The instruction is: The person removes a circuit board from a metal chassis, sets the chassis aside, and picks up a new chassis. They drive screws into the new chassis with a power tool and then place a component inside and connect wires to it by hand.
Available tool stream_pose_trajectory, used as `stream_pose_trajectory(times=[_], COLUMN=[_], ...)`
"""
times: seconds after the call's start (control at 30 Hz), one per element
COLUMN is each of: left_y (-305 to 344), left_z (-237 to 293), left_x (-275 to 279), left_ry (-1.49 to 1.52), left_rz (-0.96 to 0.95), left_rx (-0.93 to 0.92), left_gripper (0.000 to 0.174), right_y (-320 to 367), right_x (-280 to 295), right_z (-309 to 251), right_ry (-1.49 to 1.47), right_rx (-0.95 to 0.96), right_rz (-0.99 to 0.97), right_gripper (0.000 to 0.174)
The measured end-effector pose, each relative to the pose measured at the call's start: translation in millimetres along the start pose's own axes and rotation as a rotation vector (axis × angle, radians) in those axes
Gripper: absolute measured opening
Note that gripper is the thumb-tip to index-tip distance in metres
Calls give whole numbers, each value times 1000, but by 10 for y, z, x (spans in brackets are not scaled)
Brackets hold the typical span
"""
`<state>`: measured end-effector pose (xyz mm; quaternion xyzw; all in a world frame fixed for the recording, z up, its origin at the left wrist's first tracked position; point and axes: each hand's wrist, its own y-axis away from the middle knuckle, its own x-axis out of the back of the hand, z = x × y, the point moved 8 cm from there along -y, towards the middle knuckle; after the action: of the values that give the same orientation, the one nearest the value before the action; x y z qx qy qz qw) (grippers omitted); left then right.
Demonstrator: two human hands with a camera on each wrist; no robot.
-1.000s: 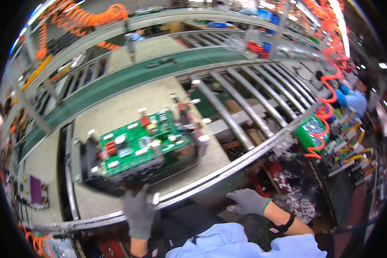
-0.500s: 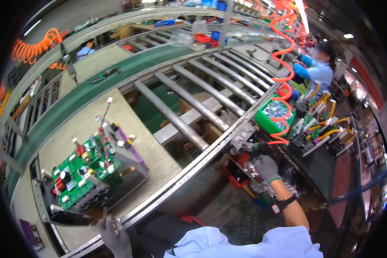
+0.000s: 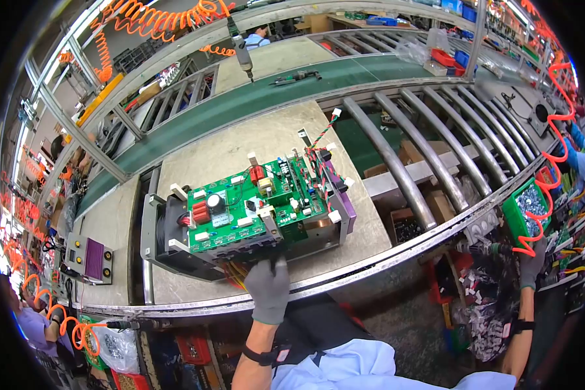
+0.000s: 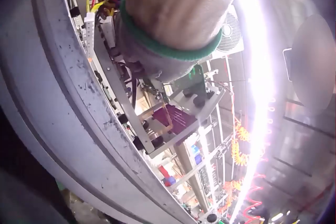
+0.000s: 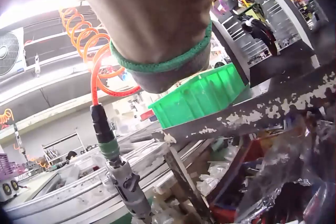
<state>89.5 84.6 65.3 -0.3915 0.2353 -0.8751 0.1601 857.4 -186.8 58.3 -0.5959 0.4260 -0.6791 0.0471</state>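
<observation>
A green circuit board point(image 3: 240, 211) lies on top of a black and metal unit on the pale board point(image 3: 175, 169), with red-green wires and a purple part point(image 3: 346, 214) at its right end. My grey-gloved left hand point(image 3: 270, 292) is at the unit's near side, beside yellow wires point(image 3: 236, 273), its fingers loosely bent; in the left wrist view the glove point(image 4: 157, 64) covers its own fingers. My gloved right hand point(image 3: 532, 265) is by the near edge of a green bin point(image 3: 517, 218) of small metal parts. Its fingers cannot be made out, also behind the cuff point(image 5: 173, 77) beside the bin point(image 5: 199, 98).
Metal rollers point(image 3: 396, 166) run right of the pale board. An orange coiled hose point(image 3: 551, 195) hangs by the bin; a power driver point(image 3: 242, 57) hangs above the green belt point(image 3: 195, 114). A purple-topped box point(image 3: 96, 260) stands at the left. Bagged parts point(image 3: 491, 325) lie below the rail.
The head view has swung back left. My right hand has moved from the bagged parts beneath the rail up to the green bin. My left hand has stayed near the unit's near side.
</observation>
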Motion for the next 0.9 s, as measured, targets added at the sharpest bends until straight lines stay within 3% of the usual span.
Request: stream_pose_trajectory(times=[0.1, 0.2, 0.33, 0.43, 0.53, 0.6, 0.67, 0.73, 0.9], left_y=[-16, -4, 29, 25, 126, 111, 119, 55, 2], left_z=[-89, -214, -176, -117, -505, -565, -728, -470, -354], left_x=[58, 147, 125, 42, -88, -102, -185, -88, -90], left_ry=[81, 161, 75, -80, -91, -16, -155, -98, -51], left_rz=[153, 289, 309, 234, 210, 201, 235, 253, 234], left_rx=[68, 173, 175, 62, 118, 187, 116, 53, 37], left_gripper=[16, 20, 19, 16, 18, 25, 26, 38, 22], right_y=[-136, -207, -311, -468, -634, -752, -834, -898, -1029], right_x=[111, 41, -5, -73, -107, -88, -113, -191, -620], right_z=[-226, -189, -139, -59, 33, 111, 152, 170, 100], right_ry=[-93, -40, -131, -46, 36, 106, 141, 148, 127], right_rx=[47, 51, 24, 29, 5, -42, -98, -140, -77], right_rz=[59, -7, 42, -26, -80, -148, -234, -350, -675], right_gripper=[38, 41, 41, 38, 36, 34, 33, 32, 29])
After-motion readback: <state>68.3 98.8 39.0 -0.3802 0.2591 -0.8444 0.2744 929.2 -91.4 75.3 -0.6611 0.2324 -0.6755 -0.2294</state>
